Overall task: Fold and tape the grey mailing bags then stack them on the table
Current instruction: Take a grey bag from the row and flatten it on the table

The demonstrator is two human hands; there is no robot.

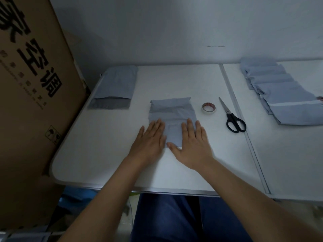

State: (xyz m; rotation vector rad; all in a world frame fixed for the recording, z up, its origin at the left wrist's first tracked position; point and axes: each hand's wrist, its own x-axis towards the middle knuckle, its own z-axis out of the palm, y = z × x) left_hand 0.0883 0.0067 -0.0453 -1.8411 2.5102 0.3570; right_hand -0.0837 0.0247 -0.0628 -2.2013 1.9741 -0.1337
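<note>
A folded grey mailing bag point(172, 113) lies flat in the middle of the white table point(104, 154). My left hand point(150, 139) presses its near left edge with straight fingers. My right hand point(191, 143) presses its near right part, palm down, thumb across the bag's near edge. A roll of tape point(208, 107) sits just right of the bag, and black-handled scissors point(232, 117) lie beyond it. An unfolded grey bag point(115, 86) with its flap open lies at the far left. Several folded grey bags point(279, 91) overlap in a row at the far right.
A tall cardboard box point(31, 102) stands against the table's left side. A seam point(244, 123) runs between the two table halves right of the scissors. The wall point(174, 32) is close behind the table. My legs in blue trousers point(166, 219) are under the near edge.
</note>
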